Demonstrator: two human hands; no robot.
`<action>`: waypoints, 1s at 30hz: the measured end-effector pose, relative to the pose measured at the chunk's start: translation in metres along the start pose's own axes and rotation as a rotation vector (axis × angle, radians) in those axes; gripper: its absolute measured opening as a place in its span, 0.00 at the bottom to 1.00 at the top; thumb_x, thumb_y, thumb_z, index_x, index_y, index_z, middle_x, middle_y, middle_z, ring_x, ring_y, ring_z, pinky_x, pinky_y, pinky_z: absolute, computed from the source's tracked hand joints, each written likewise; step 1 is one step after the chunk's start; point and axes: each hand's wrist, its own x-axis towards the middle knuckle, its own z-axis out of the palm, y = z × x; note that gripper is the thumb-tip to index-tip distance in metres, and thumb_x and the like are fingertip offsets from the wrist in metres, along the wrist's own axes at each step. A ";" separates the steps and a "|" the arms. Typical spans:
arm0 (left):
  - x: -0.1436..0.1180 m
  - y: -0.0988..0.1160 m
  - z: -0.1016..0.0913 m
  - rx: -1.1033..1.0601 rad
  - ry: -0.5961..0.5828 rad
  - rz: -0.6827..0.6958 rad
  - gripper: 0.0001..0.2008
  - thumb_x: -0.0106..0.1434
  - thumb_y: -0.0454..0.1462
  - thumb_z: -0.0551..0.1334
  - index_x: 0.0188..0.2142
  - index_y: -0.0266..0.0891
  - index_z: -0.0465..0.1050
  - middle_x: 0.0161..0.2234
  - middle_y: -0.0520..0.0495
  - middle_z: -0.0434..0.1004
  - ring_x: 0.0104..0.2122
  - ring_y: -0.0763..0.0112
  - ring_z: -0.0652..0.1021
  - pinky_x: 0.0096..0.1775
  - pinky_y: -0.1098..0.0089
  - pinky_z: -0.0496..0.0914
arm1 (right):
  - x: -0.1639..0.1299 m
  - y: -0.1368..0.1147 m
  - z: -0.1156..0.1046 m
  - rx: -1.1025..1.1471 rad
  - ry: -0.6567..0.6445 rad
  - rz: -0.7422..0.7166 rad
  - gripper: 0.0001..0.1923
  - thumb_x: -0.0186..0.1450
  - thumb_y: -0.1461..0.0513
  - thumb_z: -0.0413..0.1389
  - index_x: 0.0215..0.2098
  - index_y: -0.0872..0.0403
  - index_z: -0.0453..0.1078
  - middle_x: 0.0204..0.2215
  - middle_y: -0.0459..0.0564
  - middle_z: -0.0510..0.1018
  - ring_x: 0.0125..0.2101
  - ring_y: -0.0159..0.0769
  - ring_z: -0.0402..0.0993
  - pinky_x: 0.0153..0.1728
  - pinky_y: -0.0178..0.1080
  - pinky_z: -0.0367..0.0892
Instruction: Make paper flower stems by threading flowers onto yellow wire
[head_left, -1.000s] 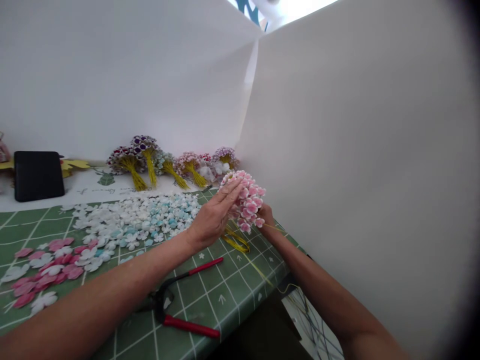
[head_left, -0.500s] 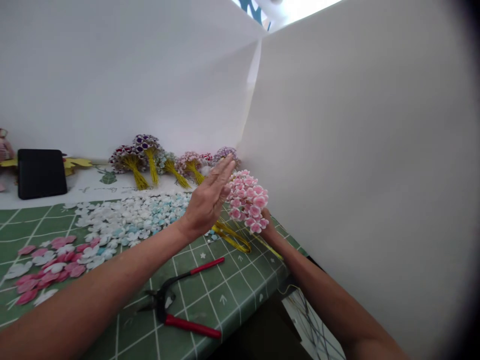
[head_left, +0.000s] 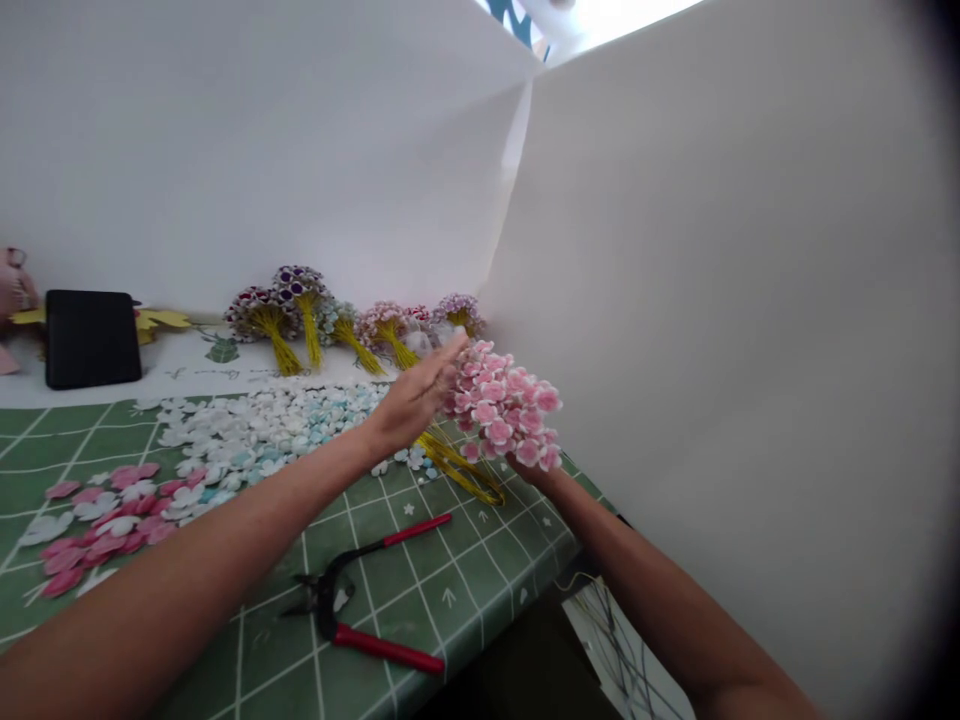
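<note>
1. The left hand (head_left: 411, 400) is flat and wide, the fingers stretched together, and its fingertips touch the left side of the pink flower bunch (head_left: 504, 410).
2. The right hand (head_left: 525, 468) is mostly hidden under the bunch; it holds the bunch from below, at the stems, with the flower heads tilted to the left hand. How its fingers close I cannot tell exactly.
3. The pink flower bunch is held above the right far corner of the bench (head_left: 450, 590), close to the white board wall (head_left: 712, 300).
4. Just under the hands, some yellow wire stems (head_left: 457, 468) lie on the green cutting mat (head_left: 390, 560) with white grid lines and small arrows.
5. Nearer to the person, red-handled pliers (head_left: 360, 620) lie on the mat, with the handles spread.
6. To the left of the left forearm there is a heap of loose white and light blue petals (head_left: 262, 430), and further left a smaller heap of pink petals (head_left: 97, 520).
7. At the back, along the wall, finished flower bunches (head_left: 300, 310) with yellow stems lie in a row.
8. A black box (head_left: 91, 338) stands at the far left. No container with contents shows, and some writing near it is too small to read.
</note>
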 end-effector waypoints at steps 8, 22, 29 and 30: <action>0.007 0.016 -0.011 0.104 -0.166 0.099 0.25 0.71 0.46 0.43 0.63 0.44 0.57 0.64 0.45 0.57 0.63 0.64 0.59 0.64 0.54 0.49 | -0.006 -0.014 0.007 0.571 -0.190 0.128 0.09 0.57 0.56 0.58 0.31 0.53 0.69 0.21 0.44 0.70 0.21 0.31 0.63 0.20 0.34 0.60; 0.009 0.006 -0.022 0.182 0.277 0.143 0.22 0.71 0.44 0.45 0.62 0.45 0.59 0.62 0.44 0.62 0.62 0.64 0.63 0.62 0.56 0.57 | 0.011 0.003 -0.011 0.304 0.025 0.339 0.17 0.61 0.49 0.53 0.25 0.51 0.56 0.14 0.37 0.55 0.15 0.26 0.53 0.17 0.32 0.54; 0.007 -0.004 -0.021 0.137 0.336 0.114 0.22 0.70 0.44 0.47 0.59 0.42 0.63 0.58 0.42 0.68 0.58 0.64 0.68 0.60 0.56 0.61 | 0.042 0.052 -0.011 -0.242 0.167 0.461 0.15 0.65 0.55 0.50 0.42 0.58 0.68 0.36 0.62 0.75 0.41 0.49 0.72 0.39 0.43 0.63; 0.006 -0.004 -0.019 0.138 0.333 0.108 0.22 0.70 0.44 0.47 0.59 0.42 0.64 0.58 0.42 0.68 0.58 0.64 0.68 0.60 0.57 0.61 | 0.045 0.055 -0.006 -0.283 0.137 0.448 0.17 0.66 0.57 0.49 0.46 0.60 0.67 0.39 0.65 0.75 0.43 0.50 0.72 0.41 0.45 0.63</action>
